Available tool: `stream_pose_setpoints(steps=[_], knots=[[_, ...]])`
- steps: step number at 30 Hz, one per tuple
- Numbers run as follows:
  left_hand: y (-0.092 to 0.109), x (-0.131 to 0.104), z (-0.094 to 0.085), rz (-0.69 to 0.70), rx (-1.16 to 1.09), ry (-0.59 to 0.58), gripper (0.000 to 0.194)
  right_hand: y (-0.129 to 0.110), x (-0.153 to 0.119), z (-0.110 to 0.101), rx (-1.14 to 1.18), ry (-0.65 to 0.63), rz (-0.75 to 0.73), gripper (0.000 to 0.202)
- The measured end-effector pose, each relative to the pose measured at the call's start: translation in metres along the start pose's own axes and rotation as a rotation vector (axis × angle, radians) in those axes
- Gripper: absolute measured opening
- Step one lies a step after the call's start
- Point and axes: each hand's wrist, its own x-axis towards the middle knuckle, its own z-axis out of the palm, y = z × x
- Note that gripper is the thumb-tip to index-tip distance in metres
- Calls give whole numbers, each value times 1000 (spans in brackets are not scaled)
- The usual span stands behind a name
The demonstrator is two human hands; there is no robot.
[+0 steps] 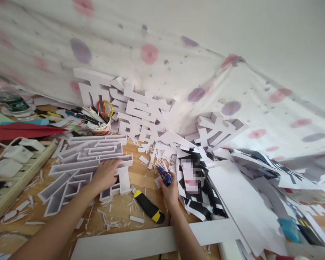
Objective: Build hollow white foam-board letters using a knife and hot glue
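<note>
My left hand (107, 175) rests on the right part of a large white hollow character (83, 166) that lies open side up on the wooden table. Its fingers bend over the raised walls, and the fingertips are partly hidden. My right hand (169, 187) is closed around a blue glue gun (164, 176), whose nozzle points up and left above paper scraps. Between my hands lies a yellow and black utility knife (148, 206). A long white strip (130, 243) lies under my right forearm.
White characters (143, 112) lean against a spotted curtain (148, 54). A paper cup (101, 128) holds scissors and pens. Far left are a power strip (18, 180) and a bottle (13, 101). White sheets (241, 202) and black-and-white printed paper (213, 198) lie on the right.
</note>
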Motion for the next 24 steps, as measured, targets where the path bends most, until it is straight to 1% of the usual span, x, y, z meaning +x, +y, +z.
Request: stream_pose_setpoints(steps=[1, 3, 5, 6, 7, 8, 10, 11, 12, 13, 15, 18, 21, 24], knots=[[0, 0, 0, -1, 6, 2, 57, -2, -1, -2, -7, 34, -34, 50], [1, -1, 0, -3, 13, 4, 56, -9, -6, -9, -55, 161, -135, 57], [0, -1, 0, -8, 18, 2, 55, -19, -15, -16, -132, 305, -267, 55], [0, -1, 0, -11, 21, 0, 54, -24, -21, -19, -158, 333, -331, 51], [0, 0, 0, -12, 25, -2, 54, -29, -27, -21, -174, 289, -390, 43], [-1, 0, -1, -11, 29, -5, 55, -33, -33, -21, -188, 177, -440, 35], [-1, 0, -1, -4, 33, -13, 55, -38, -45, -17, -239, -129, -475, 28], [-1, 1, -2, -1, 33, -19, 55, -40, -51, -13, -279, -272, -461, 31], [-1, 1, -2, 4, 34, -25, 55, -41, -56, -8, -325, -377, -432, 38], [-1, 1, -3, 9, 37, -30, 56, -42, -60, -3, -369, -443, -398, 45], [-1, 0, -4, 12, 47, -32, 55, -44, -64, 6, -432, -506, -344, 52], [-1, 0, -8, -3, 54, -18, 51, -46, -64, 13, -461, -532, -293, 41], [2, 3, -14, -57, 44, 17, 47, -47, -61, 13, -408, -493, -261, 32], [9, 9, -18, -124, 45, 63, 48, -50, -57, 11, -296, -399, -203, 30]])
